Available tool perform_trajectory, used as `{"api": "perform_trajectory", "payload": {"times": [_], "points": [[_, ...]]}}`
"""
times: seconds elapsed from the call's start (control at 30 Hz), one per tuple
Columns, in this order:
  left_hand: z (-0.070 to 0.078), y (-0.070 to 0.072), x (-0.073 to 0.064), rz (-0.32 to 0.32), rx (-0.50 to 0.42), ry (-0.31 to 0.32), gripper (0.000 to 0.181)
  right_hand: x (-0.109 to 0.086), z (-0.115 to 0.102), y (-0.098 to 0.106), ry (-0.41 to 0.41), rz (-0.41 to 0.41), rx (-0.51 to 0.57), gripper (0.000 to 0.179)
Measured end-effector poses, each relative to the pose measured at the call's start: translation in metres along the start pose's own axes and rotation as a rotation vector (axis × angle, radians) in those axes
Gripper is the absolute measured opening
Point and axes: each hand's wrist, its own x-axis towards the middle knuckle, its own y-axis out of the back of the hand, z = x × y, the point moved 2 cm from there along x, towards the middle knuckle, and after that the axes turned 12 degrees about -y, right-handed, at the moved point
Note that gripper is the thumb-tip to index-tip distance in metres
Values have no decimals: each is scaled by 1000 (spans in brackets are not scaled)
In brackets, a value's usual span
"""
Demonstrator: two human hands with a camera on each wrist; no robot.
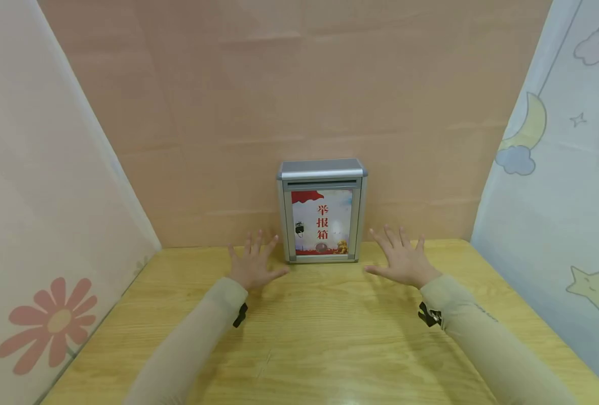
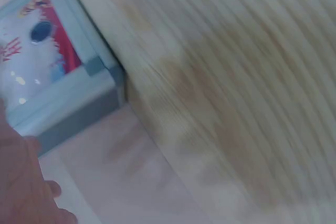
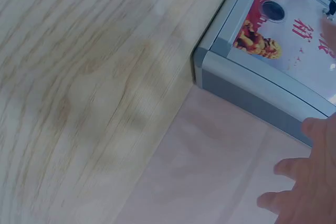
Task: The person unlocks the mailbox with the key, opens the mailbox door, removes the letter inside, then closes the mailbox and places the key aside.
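A: "Before you, the metal box (image 1: pixel 322 219) stands upright on the table (image 1: pixel 325 332), near the peach wall (image 1: pixel 299 90)."
B: "And your left hand (image 1: pixel 252 267) is just left of the box, your right hand (image 1: pixel 405 262) just right, apart, both spread wide."

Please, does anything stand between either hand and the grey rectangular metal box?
Nothing visible does: the bare left hand and bare right hand flank the grey rectangular metal box, with no object in either gap.
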Motion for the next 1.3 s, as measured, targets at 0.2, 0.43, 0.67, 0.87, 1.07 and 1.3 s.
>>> {"api": "perform_trajectory", "payload": {"times": [0.2,0.43,0.67,0.87,1.07,1.3], "points": [[2,9,5,-34,-174,6,63,4,1,3,36,-85,90,73],[4,13,5,-143,-430,4,16,10,2,0,48,-285,254,22],[4,10,4,-242,-511,32,16,13,2,-3,0,-410,354,17],[-3,7,11,-230,-557,39,17,27,2,-2,-55,-454,449,17],[-9,9,27,-195,-699,92,24,48,-1,-8,-101,-477,519,22],[-14,-8,52,-96,-889,221,31,61,-1,-18,-244,-537,648,34]]}}
